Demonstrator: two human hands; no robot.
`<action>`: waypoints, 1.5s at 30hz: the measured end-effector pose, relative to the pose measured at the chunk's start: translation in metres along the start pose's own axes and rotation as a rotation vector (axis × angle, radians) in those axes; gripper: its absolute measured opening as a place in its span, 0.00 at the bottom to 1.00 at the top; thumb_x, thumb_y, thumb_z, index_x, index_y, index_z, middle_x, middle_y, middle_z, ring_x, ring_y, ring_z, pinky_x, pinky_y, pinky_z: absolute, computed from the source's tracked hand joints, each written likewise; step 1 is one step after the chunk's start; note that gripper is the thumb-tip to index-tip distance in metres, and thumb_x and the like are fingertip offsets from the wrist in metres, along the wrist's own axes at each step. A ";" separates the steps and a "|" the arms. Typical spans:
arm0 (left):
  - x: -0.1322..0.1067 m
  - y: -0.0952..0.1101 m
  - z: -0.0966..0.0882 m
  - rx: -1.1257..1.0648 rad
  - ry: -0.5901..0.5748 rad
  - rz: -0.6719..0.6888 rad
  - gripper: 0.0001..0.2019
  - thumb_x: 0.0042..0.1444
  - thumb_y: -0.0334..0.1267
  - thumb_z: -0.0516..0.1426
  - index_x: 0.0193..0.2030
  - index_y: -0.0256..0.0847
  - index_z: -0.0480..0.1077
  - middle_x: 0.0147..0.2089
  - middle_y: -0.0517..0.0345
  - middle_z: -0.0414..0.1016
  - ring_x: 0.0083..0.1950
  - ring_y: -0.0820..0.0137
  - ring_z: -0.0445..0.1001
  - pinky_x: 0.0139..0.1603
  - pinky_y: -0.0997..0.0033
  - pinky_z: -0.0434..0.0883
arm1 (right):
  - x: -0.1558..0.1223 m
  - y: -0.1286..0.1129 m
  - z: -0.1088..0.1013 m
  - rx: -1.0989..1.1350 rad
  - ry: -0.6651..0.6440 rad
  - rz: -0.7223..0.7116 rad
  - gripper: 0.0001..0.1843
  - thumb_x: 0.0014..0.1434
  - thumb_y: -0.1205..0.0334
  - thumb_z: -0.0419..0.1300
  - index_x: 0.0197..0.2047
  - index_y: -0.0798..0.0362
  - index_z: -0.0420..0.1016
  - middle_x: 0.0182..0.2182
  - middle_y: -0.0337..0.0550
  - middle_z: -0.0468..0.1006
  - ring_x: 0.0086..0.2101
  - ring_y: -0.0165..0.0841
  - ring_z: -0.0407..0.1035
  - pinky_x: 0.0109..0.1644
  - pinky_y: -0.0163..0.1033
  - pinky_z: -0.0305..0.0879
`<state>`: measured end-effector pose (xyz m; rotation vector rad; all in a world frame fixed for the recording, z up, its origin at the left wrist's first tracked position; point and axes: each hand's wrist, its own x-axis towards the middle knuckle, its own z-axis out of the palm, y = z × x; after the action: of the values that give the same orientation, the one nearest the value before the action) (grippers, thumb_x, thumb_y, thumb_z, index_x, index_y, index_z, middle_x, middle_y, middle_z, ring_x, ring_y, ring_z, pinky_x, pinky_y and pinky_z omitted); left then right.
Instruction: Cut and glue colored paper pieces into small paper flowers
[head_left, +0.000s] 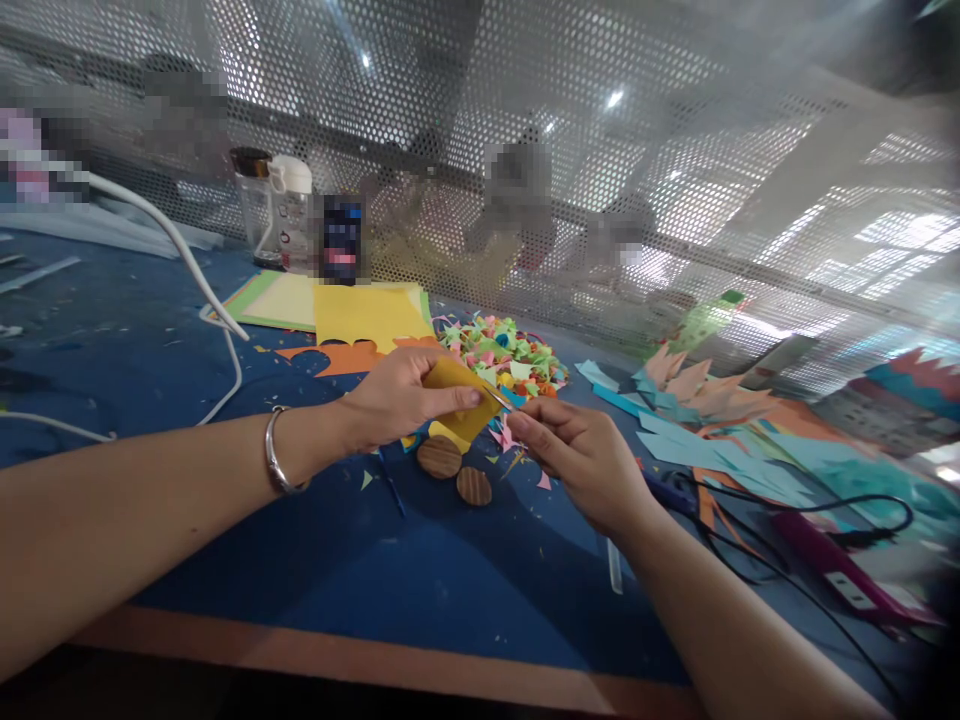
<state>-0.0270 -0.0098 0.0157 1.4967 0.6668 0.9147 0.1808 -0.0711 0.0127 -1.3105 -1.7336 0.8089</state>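
My left hand (409,398) pinches a folded piece of yellow paper (459,402) between thumb and fingers. My right hand (574,450) is closed on a thin silver-bladed tool (498,397), whose blade meets the paper's right edge; its handle is hidden in my fingers. Below the paper, two round brown wood-grain discs (439,457) lie on the blue table (300,560). A thin dark blue stick (393,484) rests left of them. Behind my hands is a heap of small coloured paper scraps (510,350).
Yellow sheets (367,312) and cut orange paper (330,358) lie behind my left hand. Two drinking bottles (294,215) stand beside a pixelated phone-like screen (341,240). At right are blue paper strips (705,460), black cable and a purple power strip (847,580). Perforated metal (420,90) rises behind.
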 end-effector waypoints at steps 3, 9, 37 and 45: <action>0.000 0.000 -0.001 0.021 -0.018 0.009 0.08 0.50 0.38 0.65 0.34 0.35 0.76 0.33 0.56 0.79 0.34 0.72 0.76 0.37 0.73 0.72 | 0.000 -0.001 0.000 -0.010 -0.005 0.002 0.23 0.58 0.40 0.62 0.27 0.52 0.71 0.18 0.31 0.56 0.19 0.25 0.47 0.21 0.34 0.45; 0.001 0.001 0.000 -0.014 -0.044 -0.022 0.05 0.51 0.34 0.64 0.32 0.35 0.74 0.31 0.60 0.77 0.32 0.75 0.74 0.37 0.73 0.71 | 0.000 0.001 0.000 -0.051 -0.008 -0.009 0.24 0.59 0.39 0.60 0.27 0.52 0.70 0.18 0.31 0.55 0.20 0.25 0.48 0.22 0.34 0.46; 0.002 0.000 0.002 -0.049 -0.079 -0.101 0.04 0.52 0.32 0.65 0.32 0.35 0.75 0.31 0.58 0.80 0.32 0.75 0.76 0.35 0.76 0.72 | 0.001 -0.001 0.000 -0.211 -0.011 -0.072 0.25 0.62 0.40 0.56 0.26 0.53 0.72 0.18 0.32 0.59 0.20 0.26 0.54 0.25 0.35 0.52; 0.002 -0.003 0.001 -0.064 -0.097 -0.107 0.04 0.52 0.33 0.65 0.32 0.35 0.76 0.30 0.59 0.79 0.30 0.77 0.75 0.34 0.77 0.71 | 0.001 -0.001 0.000 -0.186 -0.012 -0.053 0.24 0.61 0.40 0.58 0.26 0.52 0.72 0.19 0.33 0.61 0.20 0.26 0.54 0.26 0.35 0.53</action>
<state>-0.0246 -0.0081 0.0127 1.4258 0.6345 0.7701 0.1804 -0.0700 0.0135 -1.3763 -1.8817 0.6393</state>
